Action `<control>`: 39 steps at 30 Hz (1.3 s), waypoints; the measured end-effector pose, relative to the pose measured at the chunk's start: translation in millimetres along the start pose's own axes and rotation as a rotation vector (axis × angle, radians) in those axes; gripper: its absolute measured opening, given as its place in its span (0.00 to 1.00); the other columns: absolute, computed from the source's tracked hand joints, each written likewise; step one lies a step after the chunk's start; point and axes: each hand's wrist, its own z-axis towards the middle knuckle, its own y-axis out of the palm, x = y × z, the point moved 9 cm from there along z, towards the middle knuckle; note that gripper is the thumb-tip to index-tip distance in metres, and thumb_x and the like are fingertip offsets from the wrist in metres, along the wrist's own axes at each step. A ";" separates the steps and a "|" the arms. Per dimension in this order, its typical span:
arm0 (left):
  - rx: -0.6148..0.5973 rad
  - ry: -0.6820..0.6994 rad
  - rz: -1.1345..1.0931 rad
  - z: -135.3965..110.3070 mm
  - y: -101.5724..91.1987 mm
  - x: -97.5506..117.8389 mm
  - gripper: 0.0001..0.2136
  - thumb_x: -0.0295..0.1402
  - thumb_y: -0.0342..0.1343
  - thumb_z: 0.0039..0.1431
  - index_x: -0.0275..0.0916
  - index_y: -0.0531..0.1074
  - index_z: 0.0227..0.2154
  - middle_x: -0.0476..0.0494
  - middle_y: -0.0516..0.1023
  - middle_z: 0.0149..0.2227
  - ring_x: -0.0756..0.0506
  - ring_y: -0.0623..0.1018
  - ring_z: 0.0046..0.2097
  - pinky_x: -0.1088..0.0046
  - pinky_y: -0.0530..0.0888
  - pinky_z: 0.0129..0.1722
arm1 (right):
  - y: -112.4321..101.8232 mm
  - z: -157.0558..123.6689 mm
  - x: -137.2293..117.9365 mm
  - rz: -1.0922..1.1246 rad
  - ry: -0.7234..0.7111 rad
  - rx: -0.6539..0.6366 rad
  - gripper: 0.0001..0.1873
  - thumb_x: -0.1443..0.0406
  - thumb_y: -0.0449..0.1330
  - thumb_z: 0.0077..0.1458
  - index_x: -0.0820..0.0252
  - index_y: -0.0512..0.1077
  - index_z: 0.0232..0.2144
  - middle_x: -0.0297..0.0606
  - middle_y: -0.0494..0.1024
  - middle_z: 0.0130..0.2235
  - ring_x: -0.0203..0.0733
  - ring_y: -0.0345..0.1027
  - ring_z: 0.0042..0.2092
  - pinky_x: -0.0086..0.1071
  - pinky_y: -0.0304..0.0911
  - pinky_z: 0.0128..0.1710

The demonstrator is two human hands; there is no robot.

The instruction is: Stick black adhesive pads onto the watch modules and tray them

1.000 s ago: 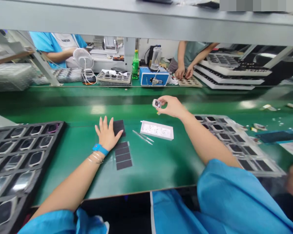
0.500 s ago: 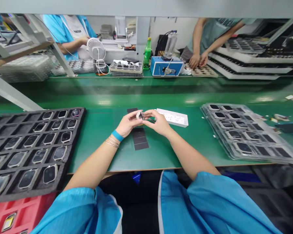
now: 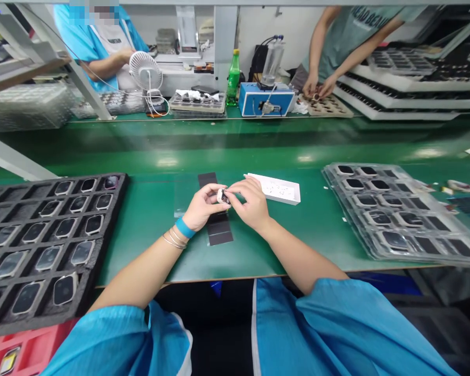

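My left hand [image 3: 204, 208], with a blue band on the wrist, is closed around a small watch case [image 3: 222, 196]. The case has a pale rim and a dark inside with small parts. My right hand [image 3: 250, 202] is closed in a pinch at the right side of the case. What those fingertips hold, if anything, is too small to make out. Beneath the hands lies a strip of dark rectangular sheets [image 3: 220, 233]. Just behind my right hand stands a shallow white box [image 3: 293, 194] with tiny parts scattered in it.
At left, a black foam tray [image 3: 112, 230] holds several watches, above a red tray [image 3: 43, 342]. Stacked clear plastic trays [image 3: 360, 230] with watches and dark pieces stand at right. Across the bench are a blue machine [image 3: 266, 99], a green bottle [image 3: 233, 78], a fan [image 3: 145, 70] and two co-workers.
The view has shifted slightly, tilting up. My right hand's fingers have moved onto the edge of the watch case, which is turned a little in my left hand.
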 end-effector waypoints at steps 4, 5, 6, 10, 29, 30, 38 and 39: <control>0.007 0.004 0.003 -0.6 0.5 -2.8 0.25 0.27 0.75 0.32 0.38 0.74 0.38 0.49 0.77 0.35 0.52 0.77 0.36 0.74 0.75 0.41 | 1.8 -2.2 3.0 -0.043 0.035 0.010 0.07 0.65 0.58 0.62 0.57 0.72 0.30 0.34 0.78 0.33 0.40 0.71 0.37 0.44 0.58 0.57; 0.009 0.002 0.007 -0.6 0.3 -3.5 0.25 0.27 0.75 0.32 0.38 0.74 0.38 0.49 0.77 0.35 0.51 0.77 0.36 0.73 0.75 0.42 | 2.7 -2.8 3.9 -0.044 0.039 0.009 0.07 0.65 0.58 0.62 0.57 0.72 0.30 0.34 0.78 0.33 0.40 0.71 0.37 0.44 0.58 0.56; 0.011 -0.003 0.010 -0.5 0.0 -4.4 0.25 0.28 0.75 0.32 0.38 0.75 0.38 0.49 0.77 0.36 0.51 0.77 0.37 0.73 0.75 0.42 | 3.8 -3.4 5.1 -0.043 0.042 0.006 0.08 0.65 0.57 0.62 0.57 0.72 0.30 0.35 0.78 0.33 0.40 0.71 0.37 0.43 0.59 0.56; 0.013 -0.084 -0.023 -0.1 -3.0 -9.4 0.25 0.28 0.74 0.33 0.38 0.76 0.39 0.48 0.78 0.37 0.50 0.77 0.37 0.70 0.76 0.44 | 11.4 -4.1 15.4 0.016 0.097 -0.067 0.10 0.63 0.56 0.62 0.56 0.73 0.30 0.36 0.79 0.34 0.41 0.72 0.39 0.43 0.62 0.53; -0.024 0.057 0.048 10.8 -18.4 13.6 0.30 0.27 0.75 0.30 0.39 0.70 0.41 0.47 0.79 0.37 0.48 0.79 0.39 0.72 0.76 0.43 | 20.3 -7.5 10.3 0.068 0.106 -0.123 0.03 0.63 0.62 0.56 0.55 0.76 0.32 0.37 0.80 0.39 0.43 0.73 0.42 0.44 0.62 0.54; -0.021 0.071 0.072 10.5 -18.3 14.1 0.30 0.27 0.75 0.30 0.39 0.70 0.40 0.47 0.79 0.37 0.48 0.79 0.39 0.72 0.75 0.43 | 20.0 -7.5 9.3 0.040 0.106 -0.124 0.04 0.63 0.61 0.56 0.55 0.75 0.32 0.37 0.80 0.39 0.42 0.73 0.42 0.46 0.60 0.57; 0.021 0.129 0.112 8.0 -19.0 16.2 0.27 0.30 0.76 0.31 0.39 0.71 0.37 0.46 0.78 0.38 0.47 0.78 0.41 0.71 0.75 0.43 | 16.1 -7.8 3.7 0.024 0.094 -0.072 0.04 0.64 0.60 0.56 0.54 0.75 0.30 0.35 0.81 0.39 0.41 0.74 0.41 0.49 0.55 0.62; 0.023 0.130 0.113 7.7 -18.7 16.2 0.27 0.30 0.75 0.31 0.39 0.71 0.37 0.46 0.78 0.38 0.47 0.78 0.41 0.70 0.75 0.43 | 15.6 -7.9 3.3 0.024 0.090 -0.061 0.04 0.65 0.60 0.56 0.54 0.75 0.30 0.35 0.81 0.39 0.41 0.74 0.41 0.49 0.56 0.61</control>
